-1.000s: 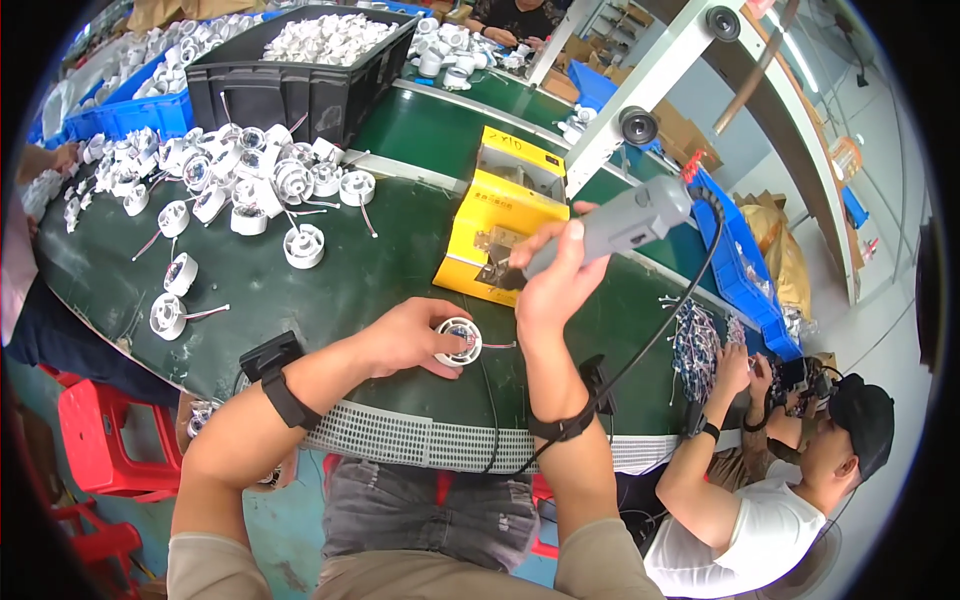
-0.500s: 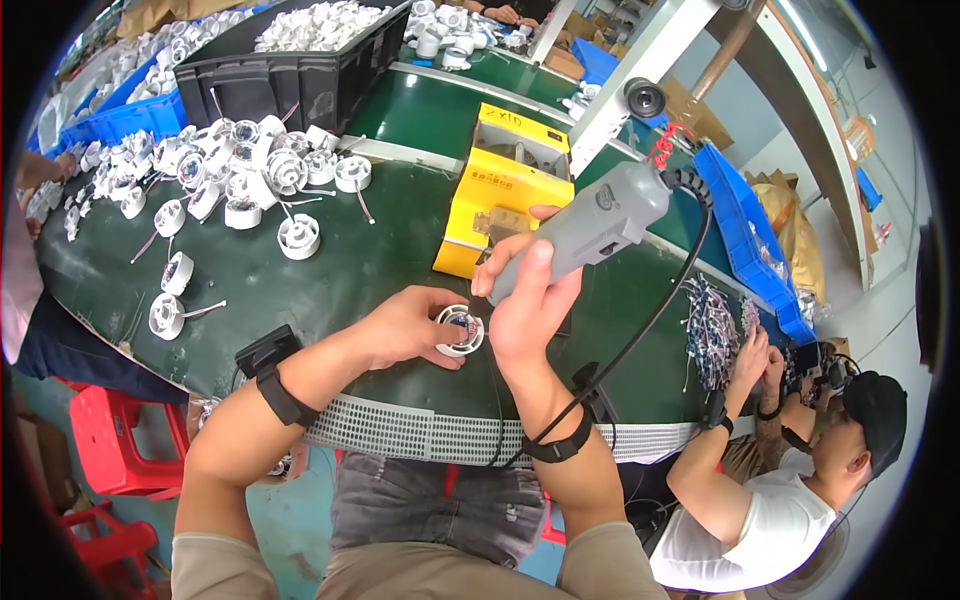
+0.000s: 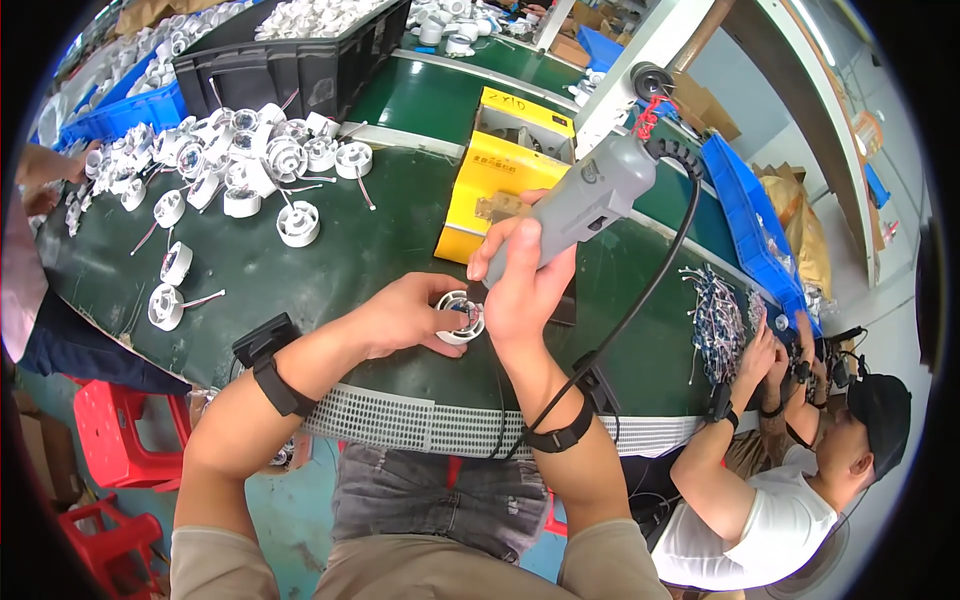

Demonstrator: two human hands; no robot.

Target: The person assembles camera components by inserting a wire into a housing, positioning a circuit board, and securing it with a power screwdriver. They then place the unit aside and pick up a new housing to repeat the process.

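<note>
A round white plastic housing (image 3: 457,337) with a small circuit board inside rests in my left hand (image 3: 412,316), fingers curled round its rim and thumb over its inside. My right hand (image 3: 522,285) is wrapped round a grey electric screwdriver (image 3: 598,188), tilted with its lower end toward the housing. The screwdriver's tip is hidden behind my right hand, so I cannot tell whether it touches the housing. A black cable runs from the tool's top down past my right forearm. Just beyond both hands stands a yellow box-shaped device (image 3: 490,165) with a metal piece on its front.
White housings with wires (image 3: 240,165) are heaped at the left on the green table (image 3: 350,235). Behind them stands a black crate (image 3: 290,80) of white parts. Wire bundles (image 3: 712,325) and a blue tray (image 3: 745,225) lie right, near a co-worker (image 3: 760,510) in white.
My right hand and the screwdriver have shifted slightly left and up in the picture. The housing stays in my left hand. At the right, another hand has come up beside the blue tray.
</note>
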